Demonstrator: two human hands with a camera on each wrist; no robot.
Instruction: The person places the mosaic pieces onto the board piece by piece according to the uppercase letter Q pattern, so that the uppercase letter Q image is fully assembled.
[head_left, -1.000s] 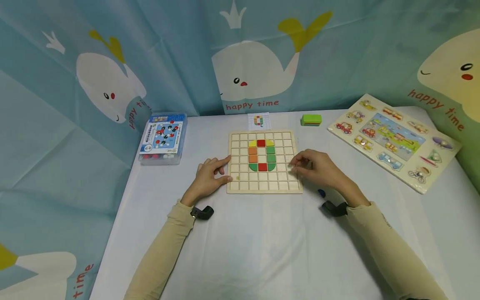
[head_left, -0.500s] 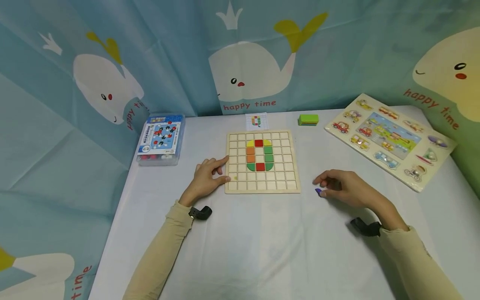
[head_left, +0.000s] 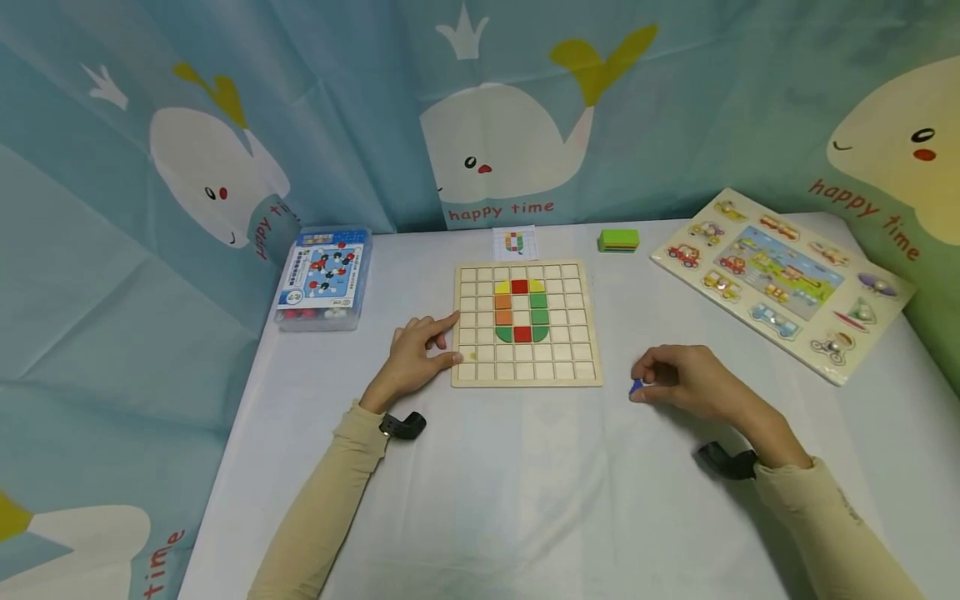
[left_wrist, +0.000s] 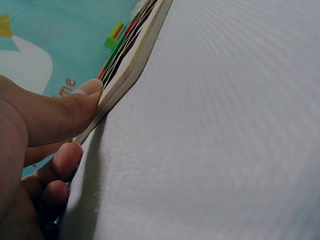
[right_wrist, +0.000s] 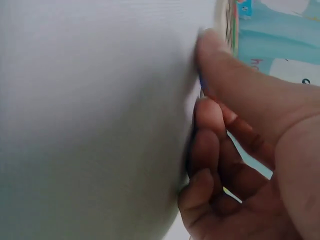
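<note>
The wooden grid board (head_left: 468, 372) lies flat on the table, with red, yellow, orange and green pieces forming a ring in its squares. At its left edge, my left hand (head_left: 408, 357) touches the frame with the thumb and an extended index finger; the other fingers are curled under. In the left wrist view the thumb (left_wrist: 65, 112) presses on the board's rim (left_wrist: 132, 72). To the right of the board, my right hand (head_left: 690, 382) pinches a small blue piece (head_left: 636, 387) between thumb and index finger, low at the table. In the right wrist view the fingers mostly hide it.
Behind the board lies a pattern card (head_left: 515, 242) with a similar ring. A stack of green-topped blocks (head_left: 618, 241) stands right of it. A boxed molecule set (head_left: 324, 279) is at the back left, a vehicle puzzle board (head_left: 783, 279) at the right. A whale-print curtain (head_left: 360, 125) hangs behind.
My right hand has moved from the board's right edge, right and toward me, to the blue piece and now pinches it. My left hand has stayed at the board's left edge.
</note>
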